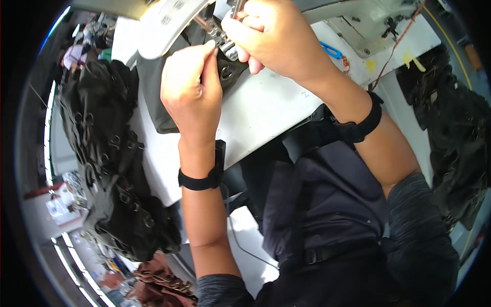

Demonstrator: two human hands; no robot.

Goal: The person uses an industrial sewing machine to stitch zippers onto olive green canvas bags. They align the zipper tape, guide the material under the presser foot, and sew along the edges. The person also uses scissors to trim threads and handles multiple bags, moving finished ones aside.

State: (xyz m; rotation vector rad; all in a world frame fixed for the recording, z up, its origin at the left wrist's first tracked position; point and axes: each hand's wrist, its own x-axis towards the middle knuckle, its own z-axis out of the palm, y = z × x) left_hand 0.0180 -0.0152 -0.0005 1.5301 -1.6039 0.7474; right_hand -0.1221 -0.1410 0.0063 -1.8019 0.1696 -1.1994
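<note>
Head view: my left fingers [210,48] pinch together at twelve o'clock, my right fingers [244,35] curl, their hold unclear, and the dark fabric [155,92] at eleven could skew if tugged unevenly.

Looking steeply down from the wearer's head, through the left of two side-by-side fisheye lenses. Facing forward over the dark clothing [337,189] of the wearer's body toward the white tabletop [266,123], framing the left hand [192,94] and right hand [268,36] at close range near the top, and cropping the white sewing machine [171,23] along that edge. Showing everything upright and unmirrored. Spanning wide enough to include dark cloth heaps [102,102] at both sides, bending the bright light strips [49,138] toward a rounded black rim.
</note>
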